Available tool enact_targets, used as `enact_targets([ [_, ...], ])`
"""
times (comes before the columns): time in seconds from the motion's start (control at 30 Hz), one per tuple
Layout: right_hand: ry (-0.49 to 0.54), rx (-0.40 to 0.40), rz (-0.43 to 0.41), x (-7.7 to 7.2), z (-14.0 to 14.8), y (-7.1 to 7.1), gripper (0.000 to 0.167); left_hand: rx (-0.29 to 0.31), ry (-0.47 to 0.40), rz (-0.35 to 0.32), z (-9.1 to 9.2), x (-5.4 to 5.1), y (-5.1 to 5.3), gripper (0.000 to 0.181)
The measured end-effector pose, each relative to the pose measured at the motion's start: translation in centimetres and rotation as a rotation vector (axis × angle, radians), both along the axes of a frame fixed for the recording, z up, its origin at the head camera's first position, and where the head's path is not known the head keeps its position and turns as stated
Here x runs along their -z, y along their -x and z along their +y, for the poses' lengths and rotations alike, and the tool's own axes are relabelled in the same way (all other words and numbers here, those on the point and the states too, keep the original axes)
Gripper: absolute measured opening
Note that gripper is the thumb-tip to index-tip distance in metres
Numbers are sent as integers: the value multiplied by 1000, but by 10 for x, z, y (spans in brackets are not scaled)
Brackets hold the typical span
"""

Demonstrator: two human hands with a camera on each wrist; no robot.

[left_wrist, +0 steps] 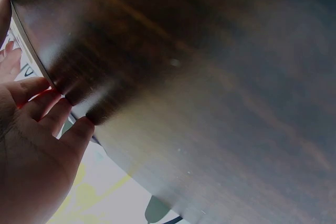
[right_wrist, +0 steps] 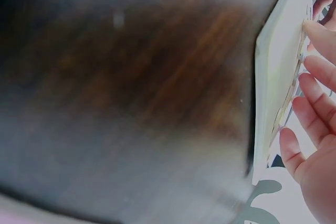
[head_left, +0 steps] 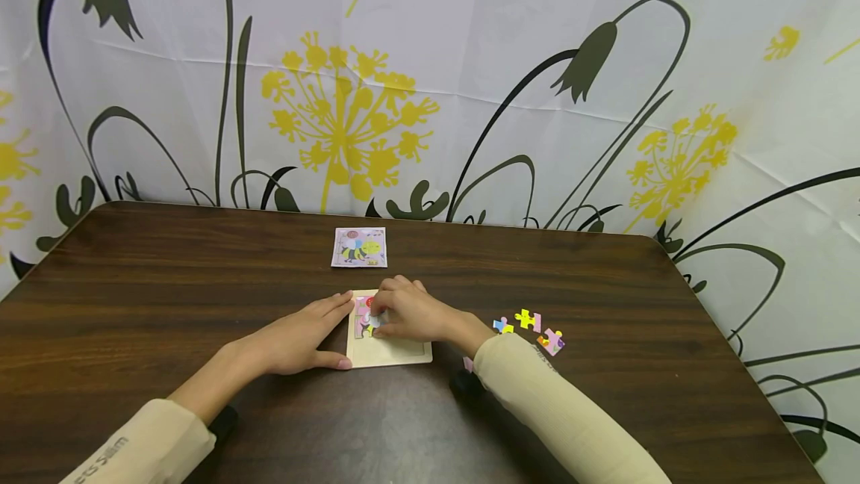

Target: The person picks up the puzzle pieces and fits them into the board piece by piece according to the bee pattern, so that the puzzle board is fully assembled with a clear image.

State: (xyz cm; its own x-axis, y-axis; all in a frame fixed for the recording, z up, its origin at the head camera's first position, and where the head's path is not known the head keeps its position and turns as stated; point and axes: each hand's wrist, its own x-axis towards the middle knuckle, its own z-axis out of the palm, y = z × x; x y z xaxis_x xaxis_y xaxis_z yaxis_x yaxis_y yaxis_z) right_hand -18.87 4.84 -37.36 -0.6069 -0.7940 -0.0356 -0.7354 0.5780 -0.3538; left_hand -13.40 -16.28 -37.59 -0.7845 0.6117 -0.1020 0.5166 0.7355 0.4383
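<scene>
In the head view a pale wooden puzzle board (head_left: 393,353) lies on the table, its upper left holding joined pink pieces (head_left: 363,312). My left hand (head_left: 295,334) rests along the board's left side, fingers extended and thumb at the lower left corner. Over the pieces, my right hand (head_left: 413,311) touches them with thumb and forefinger bent and apart; whether a piece is between them is hidden. The left wrist view has my left hand (left_wrist: 44,140) with fingertips at the board's edge. My right hand (right_wrist: 315,114) appears beside the board (right_wrist: 278,40) in the right wrist view.
Loose puzzle pieces lie right of the board, among them a yellow and pink one (head_left: 528,320) and a pink one (head_left: 552,342); another is partly under the right sleeve. A bee picture card (head_left: 359,247) lies beyond the board. A patterned curtain (head_left: 470,81) hangs behind the dark table (head_left: 201,267).
</scene>
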Motion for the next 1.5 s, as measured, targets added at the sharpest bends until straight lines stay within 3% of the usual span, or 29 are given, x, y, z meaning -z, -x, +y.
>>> enact_targets([
  [0.9,18,-27,42,2,-1,2,21,-1,2,-3,-1,-4,0,84],
  [1.5,16,-26,11,-2,4,-1,23,5,-8,-4,0,-1,0,85],
])
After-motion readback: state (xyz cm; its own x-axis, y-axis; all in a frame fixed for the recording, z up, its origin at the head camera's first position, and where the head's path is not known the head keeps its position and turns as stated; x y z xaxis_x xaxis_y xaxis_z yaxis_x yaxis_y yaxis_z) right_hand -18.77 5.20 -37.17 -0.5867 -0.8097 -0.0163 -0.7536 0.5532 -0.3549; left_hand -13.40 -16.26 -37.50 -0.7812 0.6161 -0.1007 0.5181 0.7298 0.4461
